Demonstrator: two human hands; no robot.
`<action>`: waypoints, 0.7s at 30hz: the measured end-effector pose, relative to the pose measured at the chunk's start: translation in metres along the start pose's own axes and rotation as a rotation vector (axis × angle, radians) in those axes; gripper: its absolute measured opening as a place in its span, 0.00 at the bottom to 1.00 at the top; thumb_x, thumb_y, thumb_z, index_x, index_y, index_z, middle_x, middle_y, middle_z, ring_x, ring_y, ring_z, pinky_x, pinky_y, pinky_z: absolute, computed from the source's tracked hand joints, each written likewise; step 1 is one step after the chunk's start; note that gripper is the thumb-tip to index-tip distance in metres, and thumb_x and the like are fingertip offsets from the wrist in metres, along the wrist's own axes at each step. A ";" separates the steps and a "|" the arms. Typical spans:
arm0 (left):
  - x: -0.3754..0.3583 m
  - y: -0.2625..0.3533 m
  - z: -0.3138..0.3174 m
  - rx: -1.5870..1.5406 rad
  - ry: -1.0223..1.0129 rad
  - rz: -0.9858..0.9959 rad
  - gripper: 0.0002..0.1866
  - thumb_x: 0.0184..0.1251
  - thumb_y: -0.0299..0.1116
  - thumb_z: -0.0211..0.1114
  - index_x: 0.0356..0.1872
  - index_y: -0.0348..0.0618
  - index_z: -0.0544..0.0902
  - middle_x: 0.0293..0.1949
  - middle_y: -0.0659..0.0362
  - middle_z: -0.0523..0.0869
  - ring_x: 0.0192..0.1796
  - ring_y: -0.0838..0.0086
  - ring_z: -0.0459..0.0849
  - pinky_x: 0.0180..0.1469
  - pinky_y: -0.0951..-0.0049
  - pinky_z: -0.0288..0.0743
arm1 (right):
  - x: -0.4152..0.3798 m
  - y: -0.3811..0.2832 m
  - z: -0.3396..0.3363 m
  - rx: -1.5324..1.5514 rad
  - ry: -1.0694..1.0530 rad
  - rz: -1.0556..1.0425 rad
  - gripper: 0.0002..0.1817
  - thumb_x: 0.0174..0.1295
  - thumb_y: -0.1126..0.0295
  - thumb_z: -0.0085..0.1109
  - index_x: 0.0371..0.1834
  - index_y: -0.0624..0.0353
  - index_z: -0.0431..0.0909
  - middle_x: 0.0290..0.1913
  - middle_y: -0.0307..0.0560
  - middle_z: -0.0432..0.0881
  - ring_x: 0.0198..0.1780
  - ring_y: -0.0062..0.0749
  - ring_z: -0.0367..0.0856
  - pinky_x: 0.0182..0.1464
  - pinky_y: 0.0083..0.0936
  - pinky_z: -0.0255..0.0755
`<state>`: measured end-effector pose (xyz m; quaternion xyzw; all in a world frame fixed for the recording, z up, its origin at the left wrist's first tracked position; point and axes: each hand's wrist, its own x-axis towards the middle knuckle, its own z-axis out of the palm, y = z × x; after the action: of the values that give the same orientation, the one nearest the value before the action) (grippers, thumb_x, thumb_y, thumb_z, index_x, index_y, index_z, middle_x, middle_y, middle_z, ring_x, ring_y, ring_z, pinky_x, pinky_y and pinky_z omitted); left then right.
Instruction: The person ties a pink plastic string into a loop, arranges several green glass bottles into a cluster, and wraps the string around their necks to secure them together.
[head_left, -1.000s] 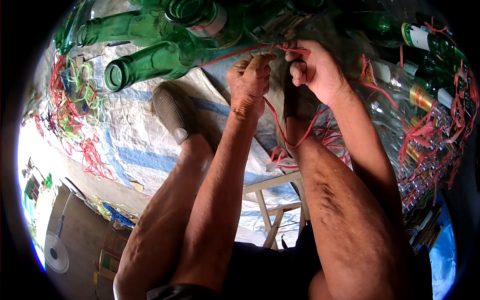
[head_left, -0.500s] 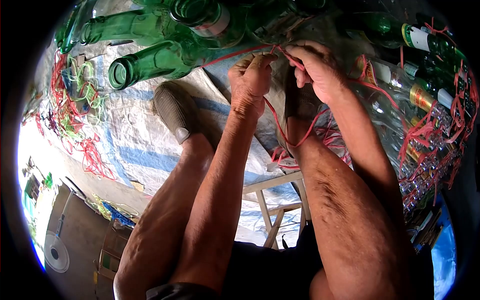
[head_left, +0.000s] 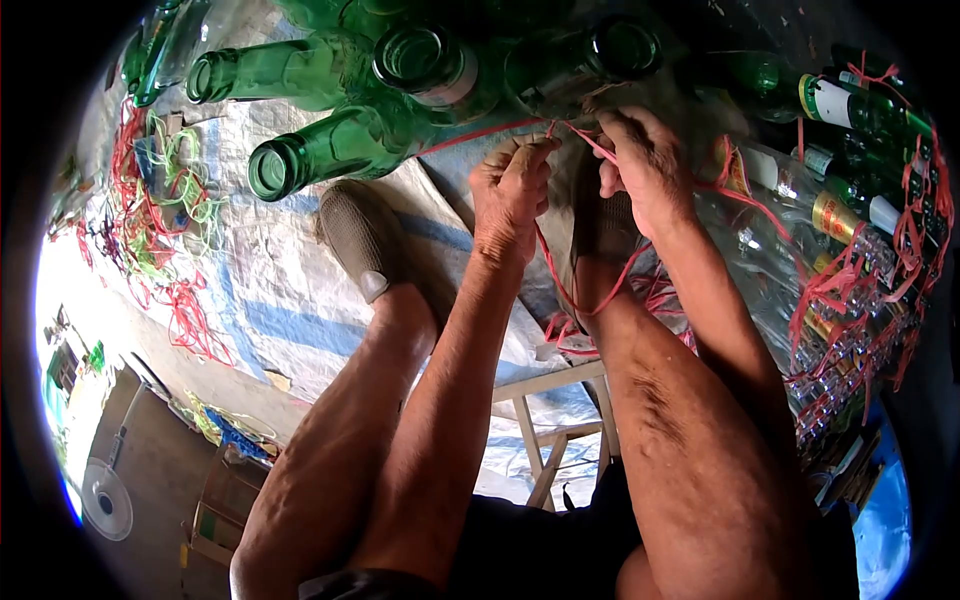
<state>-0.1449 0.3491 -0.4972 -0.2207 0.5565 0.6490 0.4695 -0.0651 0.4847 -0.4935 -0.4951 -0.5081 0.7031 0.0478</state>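
Observation:
A pink-red plastic string [head_left: 468,136] runs along the near side of a cluster of green glass bottles and crosses at a small twist between my hands. My left hand [head_left: 510,195] is closed in a pinch on the string, just left of the twist. To its right, my right hand [head_left: 648,165] grips another length of it with bent fingers. A loop of string hangs from my left hand over my lower leg. One green bottle [head_left: 335,150] lies with its open mouth toward the left; another green bottle [head_left: 425,65] points its mouth toward me.
Clear bottles [head_left: 755,235] and dark green ones, bound with pink string, fill the right side. Tangled red and green string [head_left: 150,205] lies at left on a white-and-blue woven sheet [head_left: 285,325]. A wooden stool frame [head_left: 545,440] is between my legs, and a fan [head_left: 107,498] stands lower left.
The view has shifted, so the bottles and both hands appear lower and slightly farther right. Both hands keep their hold on the string, with little change in their grip.

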 end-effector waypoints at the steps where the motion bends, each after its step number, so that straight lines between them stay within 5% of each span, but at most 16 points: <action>1: -0.001 0.000 0.001 0.005 0.000 0.003 0.05 0.71 0.31 0.66 0.37 0.42 0.86 0.18 0.74 0.63 0.18 0.87 0.55 0.23 0.79 0.48 | -0.003 -0.001 0.000 -0.003 0.020 0.002 0.15 0.71 0.62 0.60 0.47 0.66 0.79 0.29 0.43 0.81 0.19 0.21 0.76 0.19 0.21 0.71; 15: -0.008 -0.010 -0.001 0.071 -0.020 0.134 0.08 0.74 0.33 0.66 0.42 0.40 0.86 0.21 0.75 0.69 0.20 0.90 0.59 0.22 0.83 0.49 | -0.028 -0.010 0.013 -0.265 0.005 -0.136 0.12 0.69 0.64 0.62 0.43 0.62 0.83 0.22 0.39 0.78 0.19 0.21 0.75 0.22 0.22 0.70; 21: -0.006 -0.016 -0.003 0.119 -0.032 0.220 0.09 0.74 0.36 0.67 0.41 0.40 0.86 0.22 0.75 0.71 0.20 0.91 0.60 0.22 0.84 0.50 | -0.017 -0.012 0.016 -0.448 0.014 -0.267 0.12 0.65 0.64 0.65 0.38 0.64 0.85 0.26 0.46 0.85 0.26 0.29 0.82 0.32 0.28 0.77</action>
<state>-0.1290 0.3437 -0.5016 -0.1198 0.6073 0.6659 0.4165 -0.0740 0.4700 -0.4736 -0.4267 -0.7118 0.5570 0.0330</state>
